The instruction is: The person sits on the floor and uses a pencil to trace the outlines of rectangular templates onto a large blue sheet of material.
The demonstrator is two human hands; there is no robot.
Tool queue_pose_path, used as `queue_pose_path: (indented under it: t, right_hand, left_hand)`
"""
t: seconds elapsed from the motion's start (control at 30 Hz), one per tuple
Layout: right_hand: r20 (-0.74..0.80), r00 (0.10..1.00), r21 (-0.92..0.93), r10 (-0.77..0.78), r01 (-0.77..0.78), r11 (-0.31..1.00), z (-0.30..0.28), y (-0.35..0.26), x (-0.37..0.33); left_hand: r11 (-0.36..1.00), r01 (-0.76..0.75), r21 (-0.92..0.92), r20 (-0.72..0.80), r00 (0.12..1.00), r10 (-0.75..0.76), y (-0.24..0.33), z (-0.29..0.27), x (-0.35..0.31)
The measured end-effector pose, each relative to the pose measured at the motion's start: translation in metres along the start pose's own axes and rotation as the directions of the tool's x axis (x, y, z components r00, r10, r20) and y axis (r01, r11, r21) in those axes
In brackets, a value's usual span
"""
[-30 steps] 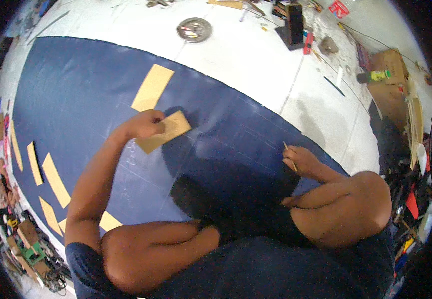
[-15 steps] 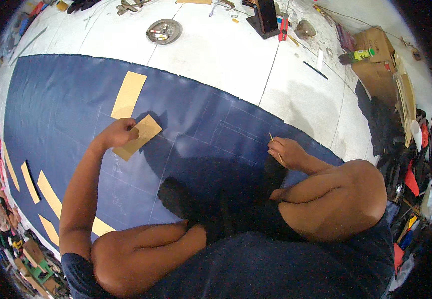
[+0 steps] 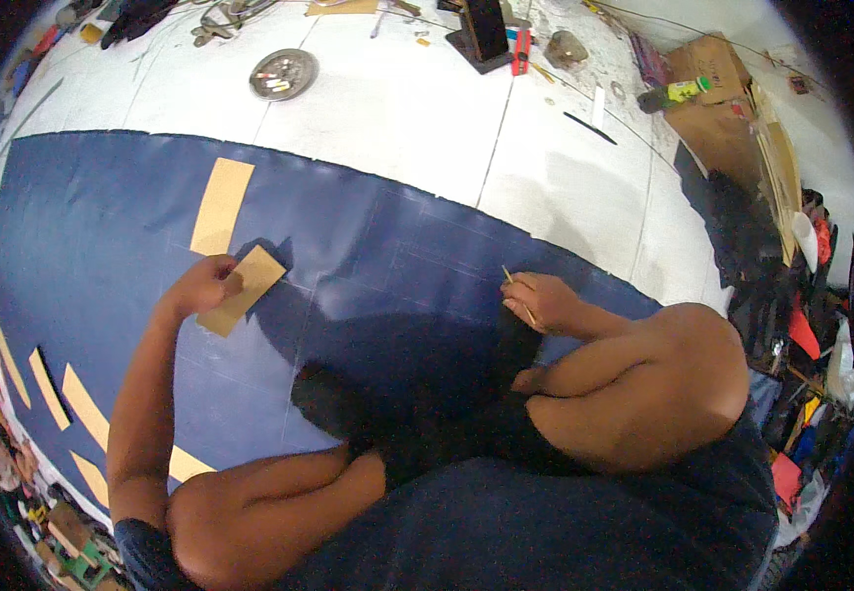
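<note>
Pinched in my left hand (image 3: 205, 286) is a tan rectangular cardboard piece (image 3: 257, 277), held tilted over a dark blue sheet (image 3: 82, 227) and casting a shadow there. Thin pale lines are drawn across this sheet. Just beyond that hand, a longer tan cardboard strip (image 3: 222, 205) lies flat on it. My right hand (image 3: 543, 300) is closed around a thin yellowish stick-like tool (image 3: 507, 277), above the sheet's right part near my knee. Whether the tool is a pencil or a pen I cannot tell.
More tan strips (image 3: 87, 402) lie at the left. On the white floor beyond the sheet are a round metal dish (image 3: 284, 75), a black stand (image 3: 483, 39) and a red tool (image 3: 521, 53). Cardboard boxes (image 3: 712, 108) and a bottle (image 3: 673, 95) stand far right.
The whole view has shifted, so the scene sits farther left and most of it slightly lower. Both hands keep their grips, with little visible movement against the sheet.
</note>
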State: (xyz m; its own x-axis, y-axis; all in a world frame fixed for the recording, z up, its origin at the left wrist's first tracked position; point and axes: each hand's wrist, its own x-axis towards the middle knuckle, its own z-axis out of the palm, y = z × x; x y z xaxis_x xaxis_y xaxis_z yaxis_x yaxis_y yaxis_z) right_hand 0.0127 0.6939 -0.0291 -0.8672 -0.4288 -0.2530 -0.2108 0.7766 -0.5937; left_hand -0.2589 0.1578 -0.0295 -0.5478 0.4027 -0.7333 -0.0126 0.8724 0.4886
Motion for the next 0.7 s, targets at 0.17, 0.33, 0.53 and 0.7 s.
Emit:
queue_pose_path:
  t: [0.17, 0.33, 0.53, 0.7]
  right_hand:
    - [-0.225, 0.966, 0.157, 0.128, -0.094, 0.983, -0.014, -0.002, -0.006]
    - [-0.541, 0.627, 0.500, 0.561, -0.297, 0.814, -0.008, 0.028, -0.040]
    - [-0.360, 0.437, 0.783, 0.824, -0.339, 0.522, 0.041, 0.027, -0.052]
    - [-0.474, 0.405, 0.710, 0.782, -0.350, 0.611, 0.056, 0.023, -0.055]
  left_hand:
    - [0.999, -0.024, -0.027, -0.021, 1.000, 0.023, 0.014, 0.004, -0.009]
    - [0.996, -0.035, 0.080, -0.058, 0.998, 0.040, 0.018, 0.003, -0.007]
    - [0.999, -0.032, -0.022, -0.042, 0.999, 0.031, -0.006, -0.004, 0.000]
    - [0.999, -0.009, -0.043, 0.004, 1.000, 0.009, 0.016, 0.003, 0.012]
